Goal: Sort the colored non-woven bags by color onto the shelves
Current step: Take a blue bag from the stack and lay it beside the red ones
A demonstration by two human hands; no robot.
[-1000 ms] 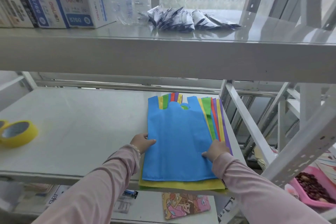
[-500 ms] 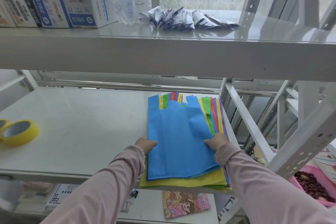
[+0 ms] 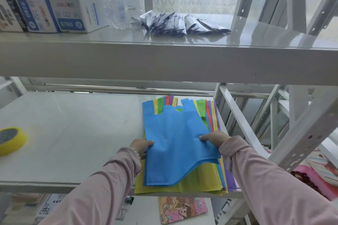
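A fanned stack of colored non-woven bags (image 3: 199, 182) lies at the right end of the middle shelf (image 3: 73, 133); yellow, green, red and purple edges show. On top is a blue bag (image 3: 173, 133). My left hand (image 3: 141, 145) pinches its left edge. Its right edge is gripped by my right hand (image 3: 213, 139), and that side is raised off the stack, so the bottom hem curls and the yellow bag beneath shows.
A yellow tape roll (image 3: 11, 140) sits at the shelf's left end. The upper shelf (image 3: 164, 60) holds white boxes (image 3: 54, 14) and dark foil packets (image 3: 181, 23). A slanted white brace (image 3: 239, 120) stands right of the stack. A cartoon-printed item (image 3: 181, 208) lies below.
Both hands have gone from resting on the blue bag's sides to gripping them, and its right side and bottom have lifted off the stack.
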